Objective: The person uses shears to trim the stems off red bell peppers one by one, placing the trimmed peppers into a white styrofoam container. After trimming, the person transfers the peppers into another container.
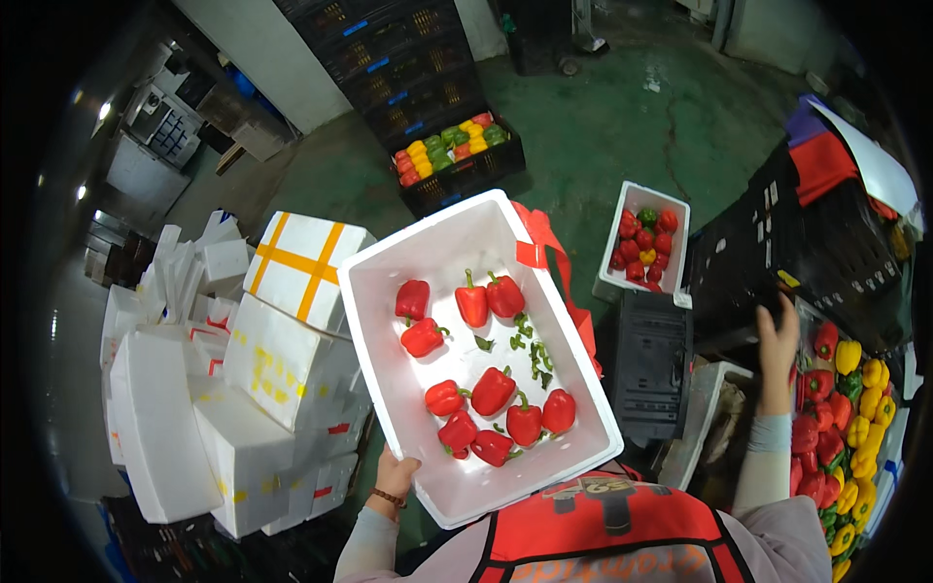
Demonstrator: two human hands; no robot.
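My left hand [393, 477] grips the lower left rim of a white foam box [466, 503], thumb over the edge. Several red bell peppers [493, 391] lie scattered in the box, along with cut green stems [541, 358] and a leaf. Red tape hangs from the box's right side. My right hand [778, 331] is raised at the right with fingers apart, holding nothing. It is just left of a heap of red bell peppers [804, 433] and yellow bell peppers [864, 459], near a black plastic crate [736, 262].
Stacked white foam boxes [262, 364] stand at the left. A black crate of mixed peppers [474, 178] sits before tall stacked crates [393, 65]. Another foam box with peppers [601, 284] and a black crate [651, 364] are to the right.
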